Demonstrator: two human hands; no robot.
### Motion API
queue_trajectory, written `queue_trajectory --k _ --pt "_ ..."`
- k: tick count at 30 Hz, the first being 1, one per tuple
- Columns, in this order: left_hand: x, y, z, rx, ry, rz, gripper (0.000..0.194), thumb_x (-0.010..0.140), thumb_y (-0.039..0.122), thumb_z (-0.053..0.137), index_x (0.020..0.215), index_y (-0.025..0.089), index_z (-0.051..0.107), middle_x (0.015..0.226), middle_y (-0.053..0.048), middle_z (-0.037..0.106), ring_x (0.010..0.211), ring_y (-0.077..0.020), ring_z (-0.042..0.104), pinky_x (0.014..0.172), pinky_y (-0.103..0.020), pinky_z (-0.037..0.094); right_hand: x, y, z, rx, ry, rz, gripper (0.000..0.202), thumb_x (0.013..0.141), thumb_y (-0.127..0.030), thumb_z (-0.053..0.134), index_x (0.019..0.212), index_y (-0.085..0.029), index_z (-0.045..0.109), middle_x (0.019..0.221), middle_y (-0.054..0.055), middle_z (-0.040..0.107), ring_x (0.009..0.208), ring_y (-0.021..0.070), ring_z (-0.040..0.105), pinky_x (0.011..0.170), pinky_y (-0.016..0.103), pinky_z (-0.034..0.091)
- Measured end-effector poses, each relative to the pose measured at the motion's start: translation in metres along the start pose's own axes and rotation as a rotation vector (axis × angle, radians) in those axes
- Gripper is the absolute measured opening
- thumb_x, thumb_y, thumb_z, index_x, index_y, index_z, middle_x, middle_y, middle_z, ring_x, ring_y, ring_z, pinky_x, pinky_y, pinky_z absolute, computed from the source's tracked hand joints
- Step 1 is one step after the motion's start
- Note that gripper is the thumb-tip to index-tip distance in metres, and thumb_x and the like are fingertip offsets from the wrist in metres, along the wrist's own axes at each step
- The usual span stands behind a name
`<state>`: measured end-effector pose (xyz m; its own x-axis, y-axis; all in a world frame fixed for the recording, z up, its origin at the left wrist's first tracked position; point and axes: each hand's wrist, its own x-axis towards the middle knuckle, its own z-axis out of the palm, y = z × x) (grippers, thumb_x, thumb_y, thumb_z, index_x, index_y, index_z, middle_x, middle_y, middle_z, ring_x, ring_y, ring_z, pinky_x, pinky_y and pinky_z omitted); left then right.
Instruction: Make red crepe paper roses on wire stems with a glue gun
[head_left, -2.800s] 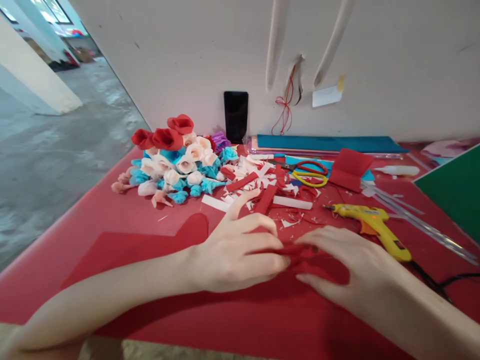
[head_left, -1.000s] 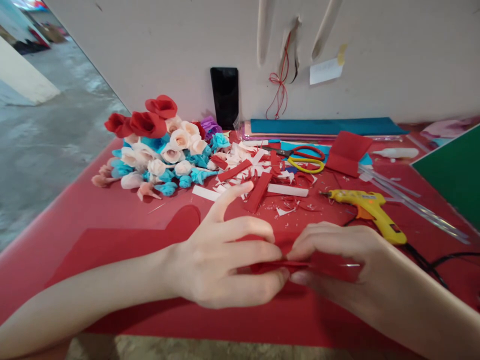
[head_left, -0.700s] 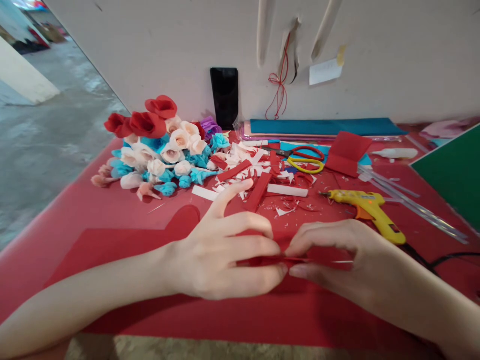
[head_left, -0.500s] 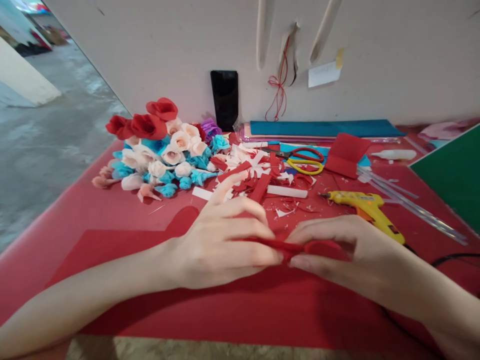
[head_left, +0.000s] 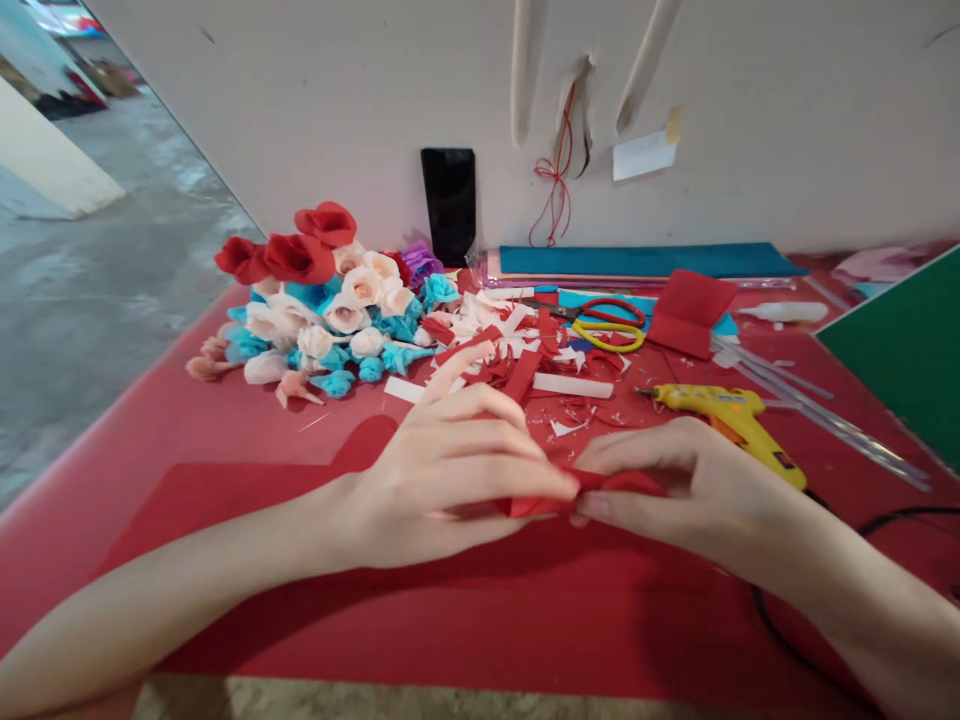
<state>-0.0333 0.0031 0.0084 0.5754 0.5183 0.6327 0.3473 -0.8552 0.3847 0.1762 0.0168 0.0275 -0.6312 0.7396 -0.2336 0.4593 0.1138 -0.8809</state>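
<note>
Between my hands, just above the table, is a folded piece of red crepe paper (head_left: 540,500). My left hand (head_left: 442,480) pinches its left part, with the index finger stretched out away from the other fingers. My right hand (head_left: 675,490) grips the right part between thumb and fingers, and some of the paper is hidden behind the fingertips. Under my left arm lies a flat red sheet (head_left: 247,500). Beyond my hands is a heap of red and white paper scraps (head_left: 517,340).
Paper flowers (head_left: 322,310) are piled at the back left. Scissors (head_left: 607,325), a yellow glue gun (head_left: 727,410) with a black cord, clear glue sticks (head_left: 817,410) and a green board (head_left: 907,370) lie to the right. A phone (head_left: 450,205) leans on the wall.
My left fingers have shifted slightly right along the red paper, and the paper has turned so that more of its folded face shows. My right hand has moved a little to the left.
</note>
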Motion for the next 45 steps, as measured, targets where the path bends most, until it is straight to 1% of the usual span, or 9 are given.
queue_trajectory --k 4,8,10,16,21,26,29,35,45 --pt "-0.002 0.000 0.007 -0.281 0.093 -0.295 0.072 0.066 0.020 0.070 0.128 0.019 0.034 0.091 -0.003 0.064 0.084 -0.0166 0.060 0.081 -0.032 0.049 0.001 0.002 -0.001 0.179 -0.025 0.030 0.019 0.078 -0.033 0.058 0.075 -0.016 0.066 0.071 0.000 0.063 0.074 0.0142 0.060 0.063 0.019 0.048" --pt "-0.001 -0.001 0.010 -0.317 0.044 -0.349 0.030 0.065 0.015 0.069 0.094 0.018 0.061 0.090 -0.003 0.062 0.084 -0.0163 0.059 0.078 -0.031 0.049 -0.001 0.006 0.002 0.373 -0.069 0.044 0.018 0.079 -0.034 0.058 0.078 -0.018 0.066 0.077 -0.001 0.065 0.078 0.0126 0.060 0.071 0.019 0.047" --pt "0.000 0.000 0.011 -0.374 0.044 -0.362 0.016 0.067 0.011 0.068 0.081 0.015 0.064 0.087 -0.004 0.061 0.081 -0.0152 0.058 0.074 -0.029 0.050 -0.001 0.008 0.004 0.447 -0.105 0.048 0.017 0.079 -0.034 0.059 0.079 -0.018 0.066 0.080 -0.001 0.065 0.080 0.0113 0.060 0.075 0.019 0.046" --pt "0.000 0.004 0.013 -0.504 0.042 -0.375 0.008 0.068 0.010 0.068 0.075 0.014 0.068 0.089 -0.005 0.061 0.081 -0.0132 0.058 0.074 -0.026 0.050 0.003 0.011 0.011 0.597 -0.134 0.112 0.012 0.077 -0.030 0.061 0.078 -0.019 0.067 0.079 -0.002 0.065 0.073 0.0052 0.057 0.068 0.012 0.042" --pt "-0.002 0.010 0.013 -0.707 0.040 -0.571 0.011 0.069 0.009 0.067 0.074 0.018 0.070 0.091 -0.001 0.061 0.078 -0.0095 0.060 0.071 -0.020 0.051 0.008 0.014 0.013 0.620 -0.108 0.102 0.013 0.077 -0.030 0.062 0.078 -0.018 0.067 0.078 -0.002 0.064 0.072 0.0046 0.055 0.069 0.012 0.040" --pt "-0.002 0.010 0.016 -0.973 0.062 -0.808 0.017 0.070 0.009 0.066 0.080 0.022 0.070 0.091 0.004 0.060 0.071 -0.0036 0.060 0.067 -0.010 0.050 0.009 0.012 0.012 0.553 -0.075 0.075 0.015 0.080 -0.030 0.058 0.081 -0.017 0.066 0.078 0.000 0.063 0.075 0.0091 0.057 0.072 0.017 0.043" --pt "-0.003 0.008 0.020 -1.032 0.115 -0.813 0.021 0.071 0.009 0.066 0.085 0.024 0.069 0.091 0.006 0.061 0.080 -0.0043 0.060 0.074 -0.009 0.049 0.007 0.008 0.014 0.372 0.026 -0.009 0.017 0.083 -0.026 0.051 0.085 -0.019 0.067 0.078 0.000 0.065 0.076 0.0107 0.059 0.069 0.017 0.045" --pt "-0.003 0.009 0.023 -1.079 0.202 -0.797 0.019 0.071 0.010 0.066 0.084 0.024 0.070 0.090 0.007 0.063 0.087 -0.0047 0.059 0.079 -0.008 0.047 0.000 0.007 0.024 -0.002 0.434 -0.269 0.014 0.075 -0.012 0.055 0.081 -0.019 0.065 0.084 -0.004 0.066 0.078 0.0077 0.061 0.071 0.011 0.046" --pt "-0.008 0.010 0.024 -0.974 0.169 -0.771 0.021 0.070 0.011 0.067 0.085 0.025 0.069 0.096 0.006 0.063 0.092 -0.0058 0.057 0.082 -0.011 0.046 0.002 0.003 0.029 -0.164 0.523 -0.452 0.010 0.074 -0.008 0.056 0.074 -0.015 0.062 0.070 -0.005 0.063 0.064 0.0036 0.055 0.063 0.013 0.044"
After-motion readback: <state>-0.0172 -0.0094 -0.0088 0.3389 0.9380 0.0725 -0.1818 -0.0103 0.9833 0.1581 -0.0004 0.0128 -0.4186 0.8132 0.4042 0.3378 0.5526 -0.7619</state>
